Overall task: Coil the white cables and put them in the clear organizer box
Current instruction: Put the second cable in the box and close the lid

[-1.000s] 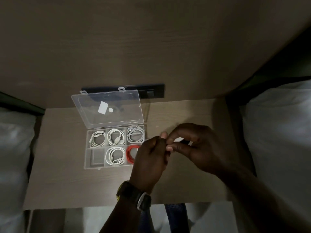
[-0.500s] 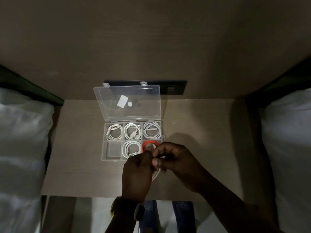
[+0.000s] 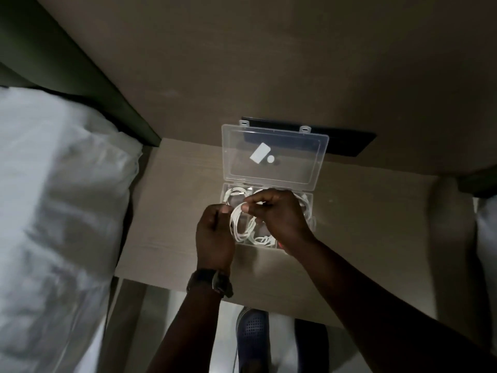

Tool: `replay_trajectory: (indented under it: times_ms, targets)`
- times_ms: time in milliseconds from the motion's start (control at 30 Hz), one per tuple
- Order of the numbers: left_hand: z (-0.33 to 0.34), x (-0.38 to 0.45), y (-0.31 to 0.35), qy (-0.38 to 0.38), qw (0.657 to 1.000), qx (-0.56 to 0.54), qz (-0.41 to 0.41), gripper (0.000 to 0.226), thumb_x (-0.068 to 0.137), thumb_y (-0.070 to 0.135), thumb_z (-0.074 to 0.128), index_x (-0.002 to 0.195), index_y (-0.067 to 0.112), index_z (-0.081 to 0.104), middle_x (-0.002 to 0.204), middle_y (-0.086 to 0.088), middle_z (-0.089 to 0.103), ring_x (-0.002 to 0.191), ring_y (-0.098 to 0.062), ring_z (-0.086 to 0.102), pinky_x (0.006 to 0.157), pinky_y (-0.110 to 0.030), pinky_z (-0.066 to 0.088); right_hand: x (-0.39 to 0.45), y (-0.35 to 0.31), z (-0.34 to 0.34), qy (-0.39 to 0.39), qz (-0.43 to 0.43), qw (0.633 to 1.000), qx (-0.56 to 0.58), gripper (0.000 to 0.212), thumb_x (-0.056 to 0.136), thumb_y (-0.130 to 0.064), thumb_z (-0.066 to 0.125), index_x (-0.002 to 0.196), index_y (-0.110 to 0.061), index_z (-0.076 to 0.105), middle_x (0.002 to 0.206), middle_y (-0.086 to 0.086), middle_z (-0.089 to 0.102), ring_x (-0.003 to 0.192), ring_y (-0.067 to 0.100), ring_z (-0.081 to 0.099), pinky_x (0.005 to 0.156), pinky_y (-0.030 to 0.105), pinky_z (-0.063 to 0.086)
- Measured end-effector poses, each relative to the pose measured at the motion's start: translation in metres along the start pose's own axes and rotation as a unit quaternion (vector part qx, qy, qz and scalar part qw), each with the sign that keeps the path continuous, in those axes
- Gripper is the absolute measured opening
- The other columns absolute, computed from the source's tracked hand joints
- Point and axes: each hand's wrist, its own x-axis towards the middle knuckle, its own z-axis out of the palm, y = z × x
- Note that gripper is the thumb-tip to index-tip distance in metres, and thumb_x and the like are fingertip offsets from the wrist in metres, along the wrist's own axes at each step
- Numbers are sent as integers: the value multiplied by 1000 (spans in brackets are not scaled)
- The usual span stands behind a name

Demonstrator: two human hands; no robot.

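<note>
A clear organizer box (image 3: 308, 196) stands open on the small wooden table (image 3: 172, 216), its lid (image 3: 274, 157) tipped up against the wall. Coiled white cables lie in its back compartments (image 3: 234, 193); my hands hide most of the front row. Both hands hover over the box's left half. A white cable coil (image 3: 242, 224) hangs between them in several loops. My right hand (image 3: 279, 216) pinches the coil's top with thumb and forefinger. My left hand (image 3: 215, 232), with a watch on its wrist, grips the coil's left side.
A white pillow (image 3: 59, 197) fills the left side, and another white cushion edge (image 3: 488, 238) sits at the far right. A black wall panel (image 3: 347, 144) lies behind the lid. Below the table's front edge are dark shoes (image 3: 252, 335) on the floor.
The view has shifted so the box sits further right. Both hands moved up from the table in front of the box to over its left compartments, and the cable now shows as a full coil.
</note>
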Motion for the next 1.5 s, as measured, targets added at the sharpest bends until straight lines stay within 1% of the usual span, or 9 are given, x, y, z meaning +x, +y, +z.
replay_trajectory:
  times_ms: [167,300,433,567,700,967,1133,1367,1500]
  targets:
    - [-26,21,-32,-49,988,116,92,22,89,12,51,98,17,70,99,-1,73,91,-17,66,84,-36,53,26,21,34,6,-25,993,-114,25,69,-17,84,63,-41,76,67,-14,70,71,11,70,77,48,59]
    - [-32,26,-51,-47,973,179,136,37,78,-11,55,96,15,74,98,2,75,86,-3,61,75,-9,44,33,33,50,-6,-59,974,-218,10,73,-7,82,83,-11,81,76,-9,70,71,2,61,71,9,42]
    - [-31,27,-67,-12,967,193,165,36,76,-11,59,94,18,72,98,0,70,87,-16,62,78,-28,49,26,43,58,-9,-138,946,-295,20,76,-2,73,91,-15,70,89,3,73,79,18,67,73,23,49]
    - [-32,27,-71,-5,972,185,143,33,76,-9,65,92,19,69,102,3,54,84,-3,52,71,-12,44,25,47,54,-8,-225,893,-391,24,70,-9,79,75,-16,56,64,-9,51,66,20,52,65,32,37]
    - [-34,27,-73,-42,947,227,223,32,73,-8,66,98,11,70,101,-7,62,89,-19,59,71,-26,47,25,60,43,-27,-278,874,-398,20,76,-13,79,72,-12,60,75,3,58,68,25,53,69,37,38]
    - [-34,31,-76,-72,920,280,264,42,71,-4,61,106,15,75,94,-8,63,78,-27,61,65,-33,49,17,76,40,-72,-301,801,-513,16,90,-13,59,95,-18,74,77,1,63,75,28,53,69,35,33]
    - [-29,33,-70,-62,927,286,234,44,69,-4,65,108,17,69,98,-5,64,83,-27,62,66,-36,50,11,68,41,-51,-251,812,-524,23,83,-14,62,105,-19,59,87,2,68,86,30,55,68,38,43]
    - [-32,37,-67,-85,921,310,221,51,61,-3,75,107,18,74,94,-4,65,79,-24,65,64,-25,49,13,64,46,-27,-233,788,-570,22,74,-14,69,93,-24,62,77,-2,68,82,28,60,56,32,44]
    - [-30,36,-64,-113,899,378,191,53,70,0,68,119,20,71,96,-13,60,76,-36,64,65,-36,54,15,63,50,-39,-245,756,-606,10,70,-15,73,74,-21,66,68,-2,64,76,26,61,51,28,34]
